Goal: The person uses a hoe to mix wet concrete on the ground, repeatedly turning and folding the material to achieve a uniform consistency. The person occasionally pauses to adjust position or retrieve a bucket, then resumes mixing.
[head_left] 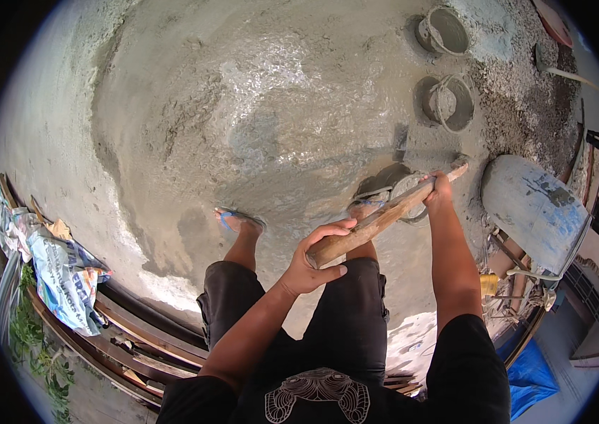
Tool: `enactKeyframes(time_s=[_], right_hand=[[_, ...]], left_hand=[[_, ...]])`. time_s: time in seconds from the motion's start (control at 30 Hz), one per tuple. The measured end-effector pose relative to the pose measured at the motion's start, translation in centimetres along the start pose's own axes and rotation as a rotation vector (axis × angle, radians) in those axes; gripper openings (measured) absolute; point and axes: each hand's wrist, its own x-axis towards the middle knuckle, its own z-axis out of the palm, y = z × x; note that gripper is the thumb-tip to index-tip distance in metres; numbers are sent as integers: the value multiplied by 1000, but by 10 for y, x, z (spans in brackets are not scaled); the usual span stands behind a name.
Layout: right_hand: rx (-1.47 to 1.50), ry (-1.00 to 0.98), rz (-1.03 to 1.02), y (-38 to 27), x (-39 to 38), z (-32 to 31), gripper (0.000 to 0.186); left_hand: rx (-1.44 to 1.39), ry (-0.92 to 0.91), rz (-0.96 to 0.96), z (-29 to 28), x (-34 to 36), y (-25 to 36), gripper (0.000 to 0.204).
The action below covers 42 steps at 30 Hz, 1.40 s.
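My left hand (310,261) grips the lower end of a long wooden plank (391,212), its thumb along the underside. My right hand (437,191) is closed round the plank farther up, near its upper end. The plank slants up to the right over a bucket (411,214), which it partly hides. Below lies wet grey cement (271,120), smeared and glossy in places. My sandalled left foot (239,221) stands on it; my right foot is partly hidden by the plank.
Two grey buckets (443,32) (448,102) stand upper right, beside gravel (518,99) and a long-handled tool (564,74). A large blue-grey container (532,208) lies at the right, near a blue tarp (529,374). Printed sacks (59,283) and timber (137,325) line the lower left.
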Motion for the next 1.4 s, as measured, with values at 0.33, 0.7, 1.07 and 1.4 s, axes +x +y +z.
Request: enactKeyframes(time_s=[0.33,0.7,1.07,1.4], right_hand=[[-150,-141,221,128,-10,107,23],[-347,-730,685,139,-30,152,15],[-201,-715,605,-72,-44,49,16],[-1,-245,-5,-233,-38,-1,26]], left_hand=[[143,129,297,-42,1,68,34],[572,166,339,105,64,100,27],[567,-226,315,306,112,146,43],[359,118,380,248,122,126,36]])
